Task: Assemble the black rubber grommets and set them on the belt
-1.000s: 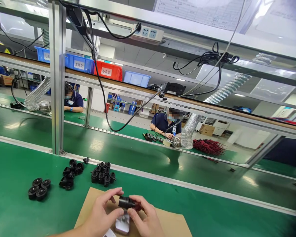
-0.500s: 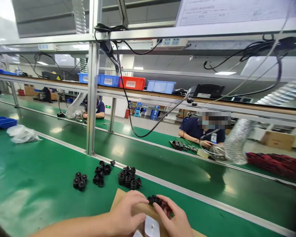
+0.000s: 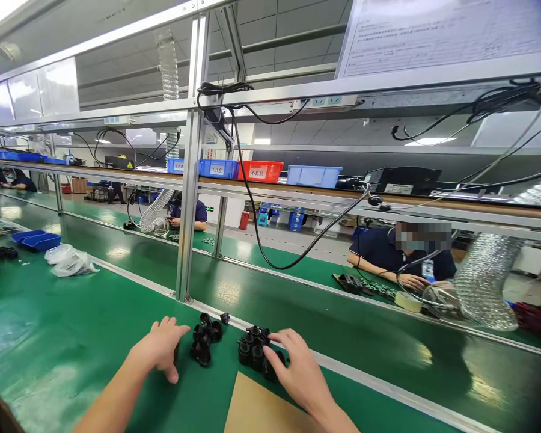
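Observation:
My left hand [image 3: 160, 349] is low over the green bench top, fingers apart. It largely covers a dark part beneath its palm side. Beside it lies a loose group of black round parts [image 3: 201, 349], with one small black piece [image 3: 225, 318] just behind. My right hand [image 3: 300, 370] is at the right edge of a tight cluster of black cylindrical parts [image 3: 251, 349]. Its thumb and forefinger are pinched close around one of them, partly hidden by the fingers. A brown cardboard sheet [image 3: 259, 406] lies in front of the cluster, partly under my right forearm.
A metal post [image 3: 189, 210] rises behind the parts, beside a pale rail along the bench. A black cable [image 3: 270, 263] hangs in a loop. A plastic bag [image 3: 70, 261] and blue trays [image 3: 36, 239] lie at left. A co-worker [image 3: 399, 258] sits opposite.
My left hand has moved left from the cardboard to where a small group of black parts stood. My right hand has gone from above the cardboard to the cluster. The view has shifted.

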The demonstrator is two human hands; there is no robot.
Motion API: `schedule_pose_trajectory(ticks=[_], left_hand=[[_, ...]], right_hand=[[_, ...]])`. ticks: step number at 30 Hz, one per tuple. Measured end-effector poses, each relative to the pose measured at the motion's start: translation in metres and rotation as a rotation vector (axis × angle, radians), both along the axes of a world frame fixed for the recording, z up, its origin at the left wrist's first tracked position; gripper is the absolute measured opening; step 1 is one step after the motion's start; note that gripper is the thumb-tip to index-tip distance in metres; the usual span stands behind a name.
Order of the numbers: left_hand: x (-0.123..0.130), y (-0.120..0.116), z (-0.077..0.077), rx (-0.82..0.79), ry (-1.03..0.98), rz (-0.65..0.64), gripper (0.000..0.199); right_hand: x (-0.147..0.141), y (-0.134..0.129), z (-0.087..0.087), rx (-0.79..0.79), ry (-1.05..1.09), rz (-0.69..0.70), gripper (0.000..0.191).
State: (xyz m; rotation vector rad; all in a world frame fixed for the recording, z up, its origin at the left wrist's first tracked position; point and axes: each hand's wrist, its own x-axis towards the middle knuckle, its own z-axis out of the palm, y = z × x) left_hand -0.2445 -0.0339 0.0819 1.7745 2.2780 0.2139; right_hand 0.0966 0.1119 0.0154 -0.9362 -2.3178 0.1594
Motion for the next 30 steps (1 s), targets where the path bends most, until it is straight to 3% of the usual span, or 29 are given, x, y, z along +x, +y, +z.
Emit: schedule_pose_trajectory(ticks=[3, 8, 13, 16, 20, 24, 27, 30], left_hand=[[-0.005, 0.005, -0.010, -0.073, 0.074, 0.003, 0.107], [-0.007, 0.018, -0.016, -0.073, 0.161, -0.036, 0.084], [-0.003, 0.018, -0.013, -0.052, 0.131, -0.049, 0.087], [0.003, 0.015, -0.010, -0.034, 0.101, -0.039, 0.079], [0.011, 0.017, -0.011, 0.010, 0.100, 0.015, 0.060], [0.014, 0.026, -0.020, 0.022, 0.097, 0.122, 0.047], [0.017, 0.031, -0.027, 0.031, 0.088, 0.179, 0.034], [0.020, 0.032, -0.030, 0.063, 0.069, 0.207, 0.029]], right_hand=[[-0.062, 0.005, 0.021, 0.011, -0.116, 0.038, 0.007], [-0.143, 0.030, 0.025, 0.032, -0.226, -0.067, 0.017], [-0.171, 0.040, 0.021, -0.046, -0.317, -0.110, 0.025], [-0.174, 0.044, 0.022, -0.120, -0.361, -0.087, 0.021], [-0.157, 0.040, 0.034, -0.149, -0.312, -0.015, 0.019], [-0.104, 0.007, 0.041, -0.122, -0.132, 0.107, 0.035], [-0.049, -0.018, 0.027, -0.194, -0.013, 0.218, 0.034], [0.004, -0.027, -0.003, -0.291, 0.134, 0.251, 0.038]])
